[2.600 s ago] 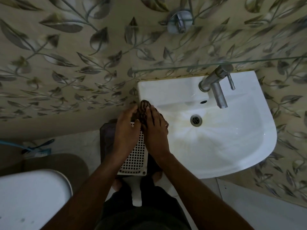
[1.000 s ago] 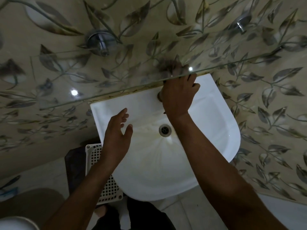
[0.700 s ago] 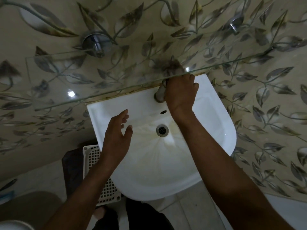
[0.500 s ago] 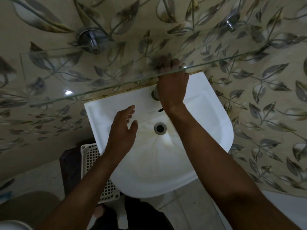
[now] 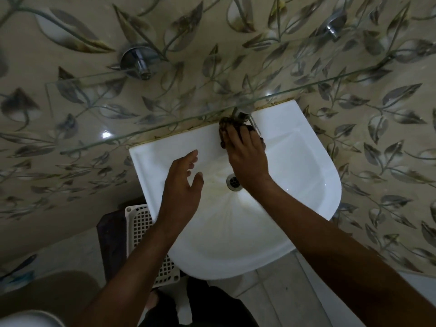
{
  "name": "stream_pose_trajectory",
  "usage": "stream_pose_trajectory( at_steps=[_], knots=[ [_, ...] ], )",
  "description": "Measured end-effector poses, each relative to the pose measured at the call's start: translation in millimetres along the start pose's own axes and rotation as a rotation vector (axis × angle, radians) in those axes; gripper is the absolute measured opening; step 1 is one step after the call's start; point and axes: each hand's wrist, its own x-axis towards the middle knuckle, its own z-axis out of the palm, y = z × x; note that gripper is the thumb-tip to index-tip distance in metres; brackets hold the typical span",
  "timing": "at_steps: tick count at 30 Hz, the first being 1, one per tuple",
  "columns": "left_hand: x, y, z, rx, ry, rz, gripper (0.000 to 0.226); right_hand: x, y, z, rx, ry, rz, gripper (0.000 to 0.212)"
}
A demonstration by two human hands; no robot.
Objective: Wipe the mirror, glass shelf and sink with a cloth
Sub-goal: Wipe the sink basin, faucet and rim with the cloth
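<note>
The right hand (image 5: 245, 159) presses a dark, crumpled cloth (image 5: 226, 125) in its grip against the tap (image 5: 243, 114) at the back of the white, faintly stained sink (image 5: 295, 161), just under the glass shelf (image 5: 146, 114), left hand (image 5: 181, 192) released, fingers relaxed above the basin

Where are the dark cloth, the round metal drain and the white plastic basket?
dark cloth (image 5: 226, 125), head view, bunched edge above the fingers
round metal drain (image 5: 233, 182), head view, its grate
white plastic basket (image 5: 139, 223), head view, lattice top

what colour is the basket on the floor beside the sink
White, with a grid of square holes; the basket shows in the head view.
</note>
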Motion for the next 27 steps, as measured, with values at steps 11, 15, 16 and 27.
stream_pose_trajectory(
  at_steps=[11, 15, 16, 27],
  knots=[
    [-3.4, -6.3, -2.0, 0.019, -0.005, -0.027, 0.051, -14.6, 27.2, 0.6, 1.132, -0.245, 1.137, 0.025],
    [-4.5, -3.3, 6.1, 0.005, -0.024, -0.037, 0.050, 6.9, 55.4, -0.6, 1.948, -0.620, 1.364, 0.047],
    [-4.4, -1.2, 9.4, 0.002, -0.035, -0.032, 0.050, 3.2, 57.3, 1.6, 2.101, -0.633, 1.344, 0.050],
    [-3.8, 2.8, 20.7, 0.036, -0.084, 0.032, 0.052, -17.6, 43.6, 19.0, 2.534, -0.510, 1.549, 0.041]
  ],
)
